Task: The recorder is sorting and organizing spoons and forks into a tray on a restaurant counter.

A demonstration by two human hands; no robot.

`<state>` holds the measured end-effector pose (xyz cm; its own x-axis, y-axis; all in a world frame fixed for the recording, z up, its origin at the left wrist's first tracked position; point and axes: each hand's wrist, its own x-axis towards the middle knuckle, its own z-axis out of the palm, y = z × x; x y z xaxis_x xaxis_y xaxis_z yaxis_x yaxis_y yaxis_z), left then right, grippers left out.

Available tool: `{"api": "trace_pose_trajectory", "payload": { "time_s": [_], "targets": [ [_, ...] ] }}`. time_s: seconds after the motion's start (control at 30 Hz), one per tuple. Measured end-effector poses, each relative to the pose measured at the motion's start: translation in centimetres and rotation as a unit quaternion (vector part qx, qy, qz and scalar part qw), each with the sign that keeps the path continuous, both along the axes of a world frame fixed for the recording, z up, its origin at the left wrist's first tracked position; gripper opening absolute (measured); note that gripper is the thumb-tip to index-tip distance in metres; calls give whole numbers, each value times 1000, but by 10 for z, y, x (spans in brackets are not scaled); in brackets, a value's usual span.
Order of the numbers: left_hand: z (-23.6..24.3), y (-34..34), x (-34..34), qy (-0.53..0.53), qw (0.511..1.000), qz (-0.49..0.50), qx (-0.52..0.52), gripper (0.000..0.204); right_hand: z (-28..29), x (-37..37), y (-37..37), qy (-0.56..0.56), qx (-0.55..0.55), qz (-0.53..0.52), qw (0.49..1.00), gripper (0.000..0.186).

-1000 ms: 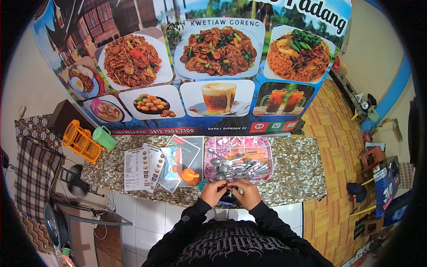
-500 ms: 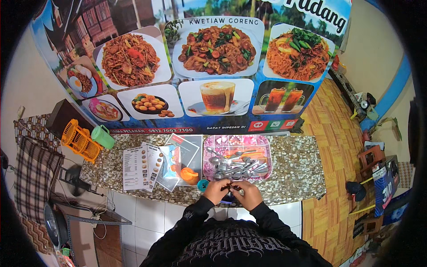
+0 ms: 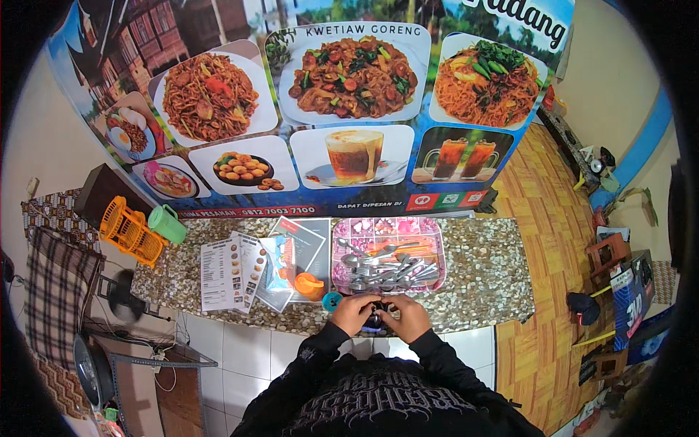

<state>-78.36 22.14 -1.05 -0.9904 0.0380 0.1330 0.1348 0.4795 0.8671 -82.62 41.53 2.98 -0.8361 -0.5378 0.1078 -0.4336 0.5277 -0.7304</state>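
At the near edge of the counter, my left hand [image 3: 352,314] and my right hand [image 3: 409,318] come together with bent fingers. Both sets of fingertips close on a small dark object [image 3: 376,315], mostly covered by them, so its kind is unclear. Just beyond the hands sits a pink patterned compartment tray [image 3: 443,247] with several metal spoons and forks [image 3: 393,271] piled in it. Orange-red sticks or straws [image 3: 415,246] lie behind the cutlery. Close to my left hand stands a small teal round container [image 3: 332,302], and beside it an orange cup-like container [image 3: 309,285].
Menu sheets [image 3: 222,275] and a blue-white packet [image 3: 279,266] lie left on the speckled stone counter [image 3: 484,273]. A green pitcher [image 3: 167,224] and an orange plastic rack [image 3: 131,231] stand at the far left. A large food banner [image 3: 284,146] rises behind the counter.
The fingertips have shifted a little around the small dark object, and more of it shows between the hands. The tray and the other counter items stay in place.
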Motion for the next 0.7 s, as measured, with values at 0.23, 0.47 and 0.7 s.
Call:
{"api": "trace_pose_trajectory", "payload": {
  "time_s": [0.23,0.47,0.7],
  "targets": [
    [10,-7,5,-27,999,-3,24,27,-3,4,1,0,-14,-18,1000,31],
    [15,-12,13,-55,997,22,41,24,-6,12,1,22,-14,-51,998,29],
    [15,-14,18,-56,996,13,64,22,-8,26,-3,11,-7,-75,997,28]
  ]
}}
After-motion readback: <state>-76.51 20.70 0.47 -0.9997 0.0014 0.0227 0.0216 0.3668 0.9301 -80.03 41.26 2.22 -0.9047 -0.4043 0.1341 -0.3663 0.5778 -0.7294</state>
